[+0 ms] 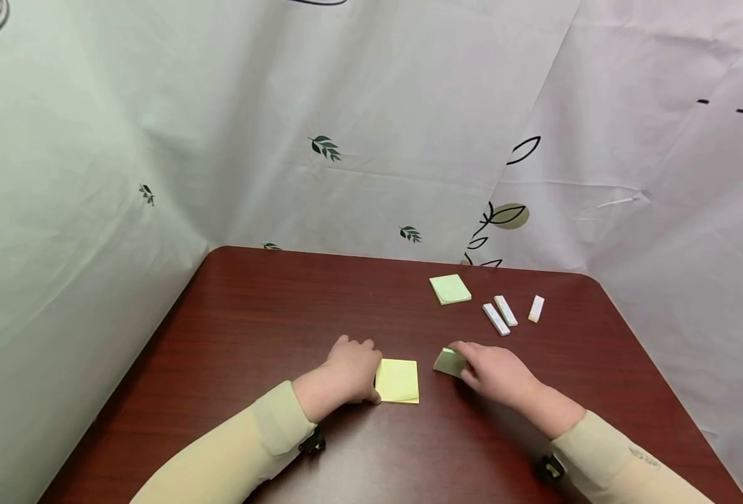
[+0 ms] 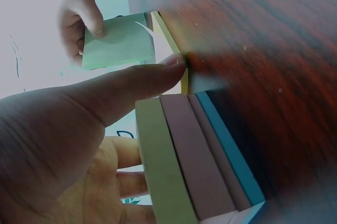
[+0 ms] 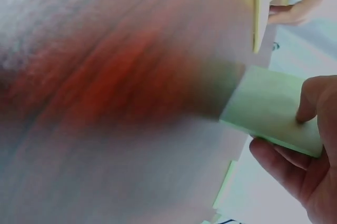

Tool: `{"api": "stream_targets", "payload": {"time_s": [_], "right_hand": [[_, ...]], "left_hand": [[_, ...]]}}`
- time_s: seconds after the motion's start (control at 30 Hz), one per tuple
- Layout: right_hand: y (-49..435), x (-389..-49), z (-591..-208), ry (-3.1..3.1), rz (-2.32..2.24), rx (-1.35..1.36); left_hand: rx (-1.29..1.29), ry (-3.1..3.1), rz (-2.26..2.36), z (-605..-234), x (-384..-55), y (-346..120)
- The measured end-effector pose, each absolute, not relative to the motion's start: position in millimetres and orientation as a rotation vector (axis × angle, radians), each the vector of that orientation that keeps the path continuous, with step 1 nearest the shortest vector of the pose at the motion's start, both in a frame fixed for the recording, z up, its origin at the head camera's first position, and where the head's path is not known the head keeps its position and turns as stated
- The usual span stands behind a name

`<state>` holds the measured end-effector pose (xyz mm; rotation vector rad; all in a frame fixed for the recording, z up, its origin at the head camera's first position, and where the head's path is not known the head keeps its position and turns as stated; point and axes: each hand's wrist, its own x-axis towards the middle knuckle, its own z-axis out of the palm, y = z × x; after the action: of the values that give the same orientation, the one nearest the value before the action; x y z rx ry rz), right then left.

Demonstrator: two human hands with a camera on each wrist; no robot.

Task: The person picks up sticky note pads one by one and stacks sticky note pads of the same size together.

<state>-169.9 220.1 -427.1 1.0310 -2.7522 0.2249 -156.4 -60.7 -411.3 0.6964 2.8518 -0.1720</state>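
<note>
My right hand (image 1: 497, 371) pinches a light green sticky note pad (image 3: 268, 103), thumb on its face and fingers beneath, tilted over the table. A yellow sticky note pad (image 1: 399, 381) lies between the hands, one corner of its top sheet lifting. My left hand (image 1: 352, 371) is at that pad's left edge, its thumb (image 2: 163, 74) overlapping the pad in the left wrist view. Its fingers (image 2: 131, 182) curl behind a stack of sticky notes (image 2: 189, 155), layered pale yellow, pink and blue, close to the tabletop. The hand hides this stack in the head view.
Another light green sticky note pad (image 1: 450, 288) lies farther back on the dark red-brown table (image 1: 271, 301). Three small white bars, including the rightmost bar (image 1: 536, 309), lie to its right. White patterned fabric (image 1: 371, 140) hangs around the table's back and sides.
</note>
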Motion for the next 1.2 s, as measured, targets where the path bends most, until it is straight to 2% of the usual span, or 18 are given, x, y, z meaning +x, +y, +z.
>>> {"api": "stream_targets", "payload": {"time_s": [0.23,0.5,0.83,1.2], "right_hand": [[225,-179,-415,-3.075,0.701,0.896],[230,-190,-421,-3.252,0.928,0.961],[228,-200,-430,-3.2,0.67,1.064],[219,-194,-433,-3.091,0.355,1.116]], "left_hand": [[0.703,2.862,-0.17,-412,-157,-60],[0.703,2.863,-0.164,-411,-156,-60],[0.695,2.853,-0.163,-408,-155,-59],[0.698,2.854,-0.179,-410,-157,-59]]}}
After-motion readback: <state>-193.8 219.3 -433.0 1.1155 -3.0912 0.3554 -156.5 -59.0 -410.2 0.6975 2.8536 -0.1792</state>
